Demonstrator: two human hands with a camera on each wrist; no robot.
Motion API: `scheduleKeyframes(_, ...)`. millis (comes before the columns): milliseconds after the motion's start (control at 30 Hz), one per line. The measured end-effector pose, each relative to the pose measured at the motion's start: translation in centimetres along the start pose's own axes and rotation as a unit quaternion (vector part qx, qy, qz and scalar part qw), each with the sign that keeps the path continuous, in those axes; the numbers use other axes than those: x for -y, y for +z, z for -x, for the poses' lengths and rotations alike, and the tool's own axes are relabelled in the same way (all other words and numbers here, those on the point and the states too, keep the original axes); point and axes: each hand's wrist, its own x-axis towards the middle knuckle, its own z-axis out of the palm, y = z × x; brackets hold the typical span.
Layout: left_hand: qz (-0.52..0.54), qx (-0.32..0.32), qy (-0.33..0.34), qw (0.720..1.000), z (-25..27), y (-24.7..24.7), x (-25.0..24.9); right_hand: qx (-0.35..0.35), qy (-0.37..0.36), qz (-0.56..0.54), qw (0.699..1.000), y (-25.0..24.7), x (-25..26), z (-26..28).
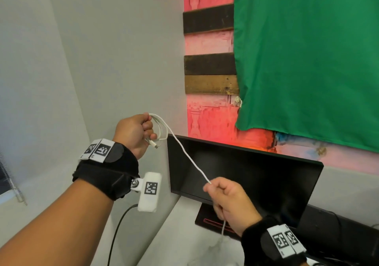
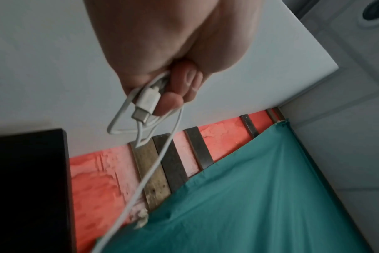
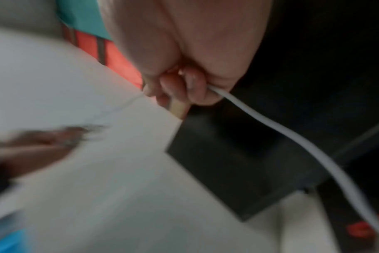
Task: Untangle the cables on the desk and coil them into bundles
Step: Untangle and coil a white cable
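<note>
Two grips — white cable (image 1: 185, 154) between (taut)

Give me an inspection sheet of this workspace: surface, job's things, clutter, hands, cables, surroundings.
Surface: white desk, only partly in view.
Job's things: white cable, several loops gathered in the left hand, plug sticking out of the coil; the rest runs taut to the right hand and hangs below it.
Clutter: nothing seen.
Hands: left hand grips the coil; right hand grips the cable's free run.
Cables: black cable runs down beside the desk, untouched.
Surroundings: dark monitor behind the hands, green cloth on a pink wall with wood slats.
</note>
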Motion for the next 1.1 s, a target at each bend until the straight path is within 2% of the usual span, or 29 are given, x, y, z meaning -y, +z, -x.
scheduleKeyframes(67,0.018,0.027,-0.019,0.999,0.7,0.4,-0.1,-0.161,-0.005,0.108,0.981,-1.3,-2.5,-0.9)
scheduleKeyframes(133,0.032,0.064,-0.044,0.996,1.7,1.1,0.5,-0.304,0.013,0.132,0.943,-2.3,-5.3,-1.5)
scheduleKeyframes(167,0.036,0.078,-0.052,0.995,2.2,1.4,1.0,-0.336,0.025,0.136,0.932,-2.4,-6.4,-1.6)
scheduleKeyframes(200,0.037,0.089,-0.054,0.994,2.7,1.6,1.7,-0.334,0.036,0.15,0.93,-2.2,-7.3,-1.6)
scheduleKeyframes(267,0.033,0.101,-0.05,0.993,3.4,1.8,3.1,-0.251,0.063,0.222,0.94,-0.9,-8.2,-1.2)
scheduleKeyframes(300,0.036,0.106,-0.049,0.993,3.7,1.8,3.7,-0.159,0.077,0.32,0.931,-0.3,-8.5,-1.0)
scheduleKeyframes(333,0.043,0.11,-0.052,0.992,3.9,1.7,4.4,-0.052,0.07,0.443,0.892,0.4,-8.6,-0.8)
scheduleKeyframes(367,0.052,0.114,-0.057,0.991,4.0,1.6,5.0,0.054,0.067,0.539,0.838,1.1,-8.3,-0.4)
scheduleKeyframes(433,0.058,0.122,-0.063,0.989,4.3,1.1,6.3,0.219,0.065,0.637,0.737,2.6,-7.1,0.8)
scheduleKeyframes(500,0.048,0.113,-0.064,0.99,4.5,0.5,7.6,0.315,0.055,0.652,0.688,4.1,-6.1,2.4)
scheduleKeyframes(533,0.033,0.099,-0.066,0.992,4.7,0.1,8.3,0.339,0.047,0.65,0.678,4.9,-5.5,3.2)
scheduleKeyframes(567,0.002,0.084,-0.067,0.994,4.7,-0.3,9.1,0.34,0.033,0.644,0.684,5.5,-4.9,4.0)
scheduleKeyframes(633,-0.099,0.066,-0.068,0.991,5.0,-1.7,10.7,0.308,-0.009,0.608,0.732,6.0,-3.2,5.4)
scheduleKeyframes(767,-0.275,0.118,-0.086,0.95,6.5,-4.9,14.3,0.279,-0.095,0.538,0.79,4.8,0.8,6.6)
scheduleKeyframes(867,-0.383,0.163,-0.079,0.906,7.8,-6.7,16.6,0.215,-0.093,0.504,0.831,3.7,2.0,5.9)
scheduleKeyframes(933,-0.421,0.138,-0.07,0.894,8.1,-7.6,17.2,0.171,-0.037,0.451,0.875,2.4,1.6,5.0)
scheduleKeyframes(1000,-0.384,0.051,-0.064,0.92,7.8,-8.6,17.1,0.126,0.04,0.37,0.919,0.1,0.6,4.1)
scheduleKeyframes(1067,-0.238,-0.064,-0.077,0.966,7.2,-9.8,16.3,0.078,0.075,0.325,0.94,-1.8,-1.3,4.0)
scheduleKeyframes(1100,-0.146,-0.101,-0.087,0.98,7.0,-10.3,15.8,0.041,0.068,0.306,0.949,-2.3,-2.6,4.2)
